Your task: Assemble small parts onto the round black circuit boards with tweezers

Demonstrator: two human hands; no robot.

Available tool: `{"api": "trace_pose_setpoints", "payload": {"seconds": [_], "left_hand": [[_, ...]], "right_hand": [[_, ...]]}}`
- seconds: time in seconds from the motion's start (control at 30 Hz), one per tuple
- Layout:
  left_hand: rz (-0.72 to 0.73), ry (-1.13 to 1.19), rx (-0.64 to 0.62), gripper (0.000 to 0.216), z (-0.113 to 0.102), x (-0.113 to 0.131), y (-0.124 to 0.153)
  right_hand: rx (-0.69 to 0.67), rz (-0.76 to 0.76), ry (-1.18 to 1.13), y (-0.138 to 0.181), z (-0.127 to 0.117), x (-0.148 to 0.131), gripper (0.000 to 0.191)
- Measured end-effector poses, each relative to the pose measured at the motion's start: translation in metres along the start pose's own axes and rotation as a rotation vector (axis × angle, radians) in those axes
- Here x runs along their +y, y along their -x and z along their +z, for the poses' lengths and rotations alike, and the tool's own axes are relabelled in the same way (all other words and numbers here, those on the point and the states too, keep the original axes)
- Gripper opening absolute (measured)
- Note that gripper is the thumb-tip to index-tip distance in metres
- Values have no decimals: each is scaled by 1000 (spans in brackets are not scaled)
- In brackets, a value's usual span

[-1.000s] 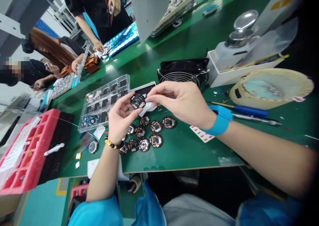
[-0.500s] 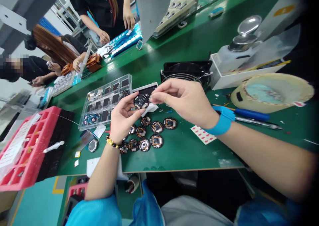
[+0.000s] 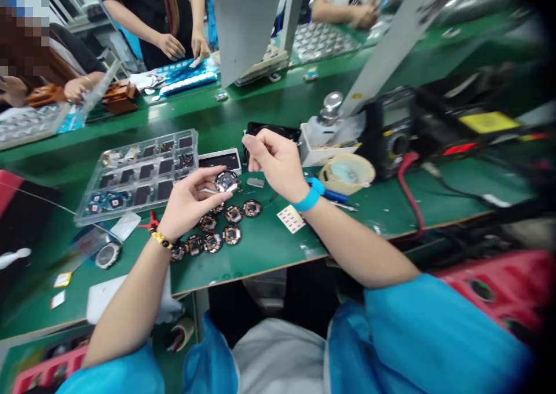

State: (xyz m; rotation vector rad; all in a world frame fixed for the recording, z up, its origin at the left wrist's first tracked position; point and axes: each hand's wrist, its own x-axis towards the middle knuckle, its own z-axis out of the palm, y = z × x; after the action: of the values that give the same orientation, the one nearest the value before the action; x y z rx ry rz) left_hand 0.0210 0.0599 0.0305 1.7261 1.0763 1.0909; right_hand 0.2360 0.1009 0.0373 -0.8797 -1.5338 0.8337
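Note:
My left hand [image 3: 189, 200] pinches a round black electronic module [image 3: 227, 181] by its rim, thumb below and fingers above. My right hand [image 3: 278, 161] is raised to the right of it, apart from the module. Its thumb and forefinger press together, and a tiny pale speck shows at their tips, too small to name. Below the hands, several similar round modules [image 3: 231, 234] with orange and silver parts lie in rows on the green table [image 3: 256, 255]. A narrow white-rimmed box [image 3: 238, 161] with a black inside stands behind the held module.
A clear compartment tray [image 3: 143, 174] holds small parts at left. A red-dotted sticker sheet [image 3: 292, 219], a yellowish tub [image 3: 347, 174] and a white holder [image 3: 310, 145] are at right. Farther right stands a multimeter [image 3: 396, 130]. Other people work across the table.
My right hand has drawn away from the module and risen, fingers still pinched. My left hand keeps hold of the module. The view has swung to the right.

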Motion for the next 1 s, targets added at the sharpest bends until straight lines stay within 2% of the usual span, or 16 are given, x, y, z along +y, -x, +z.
{"api": "trace_pose_setpoints", "payload": {"seconds": [0.17,0.27,0.33,0.4,0.5,0.57,0.63,0.7,0.8,0.9,1.0], "left_hand": [[46,-87,-234,53,4,-1,5],[105,-194,-374,51,11,-4,10],[147,-282,-438,49,18,-4,15],[203,-360,-471,48,25,-2,19],[287,-451,-528,46,36,0,26],[329,-492,-570,45,43,0,28],[369,-523,-596,44,51,-3,31],[411,-554,-602,42,57,-8,33],[450,-580,-595,44,64,-12,34],[447,-580,-603,50,65,-12,34],[419,-584,-595,55,64,-11,34]], "right_hand": [[-79,-87,7,0,-19,-46,41],[-93,-67,108,32,-45,-76,30],[-94,36,147,69,-66,-85,29],[-54,173,196,113,-90,-83,33],[90,407,362,178,-127,-65,33],[230,498,422,212,-149,-49,42],[351,524,458,235,-164,-35,51],[410,491,515,246,-170,-25,47],[406,278,711,241,-166,-17,41],[308,84,776,225,-149,-15,29],[192,-25,739,210,-127,-15,20]]}}
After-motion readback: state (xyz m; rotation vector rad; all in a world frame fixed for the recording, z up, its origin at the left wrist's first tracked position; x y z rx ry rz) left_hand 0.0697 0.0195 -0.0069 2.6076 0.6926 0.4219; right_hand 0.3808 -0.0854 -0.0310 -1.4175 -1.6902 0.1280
